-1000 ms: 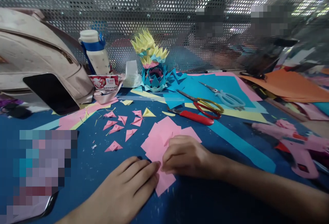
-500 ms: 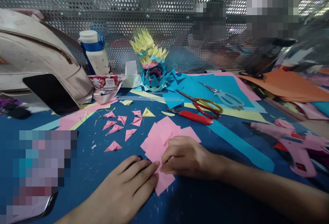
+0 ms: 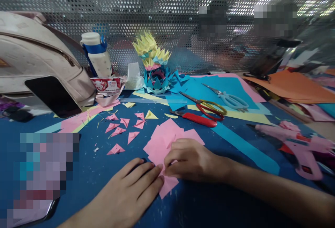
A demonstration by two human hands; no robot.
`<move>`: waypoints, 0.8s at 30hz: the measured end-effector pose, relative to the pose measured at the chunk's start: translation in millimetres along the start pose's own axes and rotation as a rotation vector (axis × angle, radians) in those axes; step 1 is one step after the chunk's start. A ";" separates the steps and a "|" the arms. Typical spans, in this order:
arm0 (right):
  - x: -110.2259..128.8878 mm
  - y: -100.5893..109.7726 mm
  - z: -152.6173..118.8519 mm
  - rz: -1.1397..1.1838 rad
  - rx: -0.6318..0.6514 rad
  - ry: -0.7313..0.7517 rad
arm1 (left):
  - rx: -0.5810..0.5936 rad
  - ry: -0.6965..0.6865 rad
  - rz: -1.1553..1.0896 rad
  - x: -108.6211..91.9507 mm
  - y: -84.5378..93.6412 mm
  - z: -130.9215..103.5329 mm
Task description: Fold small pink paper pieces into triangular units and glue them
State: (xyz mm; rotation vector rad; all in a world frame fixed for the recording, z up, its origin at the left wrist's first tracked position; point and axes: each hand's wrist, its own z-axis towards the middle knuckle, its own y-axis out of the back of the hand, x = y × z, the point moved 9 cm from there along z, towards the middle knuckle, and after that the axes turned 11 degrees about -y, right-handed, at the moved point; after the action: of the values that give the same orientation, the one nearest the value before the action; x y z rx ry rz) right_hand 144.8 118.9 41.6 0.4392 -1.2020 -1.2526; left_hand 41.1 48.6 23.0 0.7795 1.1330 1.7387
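Little is differing from half a second ago: the thumb of your left hand (image 3: 124, 191) is reaching slightly farther toward your right hand (image 3: 193, 160), which is keeping nearly the same curled pose, and the pink paper sheets (image 3: 158, 140) are lying where they were. They are resting on the blue tabletop (image 3: 86, 172) in front of you, partly beneath your fingers, with the folded pink triangles (image 3: 116, 149) sitting to their left and the red-handled tool (image 3: 200, 119) lying just beyond. The spread's long axis is running from its far corner toward you, leaning a little left, and its nearest corner is pointing your way; another corner is sticking out to the right. The sheets are looking flat, matte and plain pink, overlapping in a fan with straight edges and sharp corners. Your right grip is bringing its fingertips close together over the paper, but they are hiding whether anything is pinched; your left fingers are lying close together at the paper's edge, and you cannot tell whether they are clamping it.
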 end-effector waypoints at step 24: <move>32.0 -13.3 -1.1 -0.592 0.334 -0.176 | -0.023 -0.014 0.035 -2.3 12.3 9.8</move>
State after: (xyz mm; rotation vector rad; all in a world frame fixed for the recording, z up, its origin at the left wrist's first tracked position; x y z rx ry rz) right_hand 134.7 86.0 44.6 1.0007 -1.4993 -1.6168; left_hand 46.2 47.8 38.1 0.8004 1.0942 1.7695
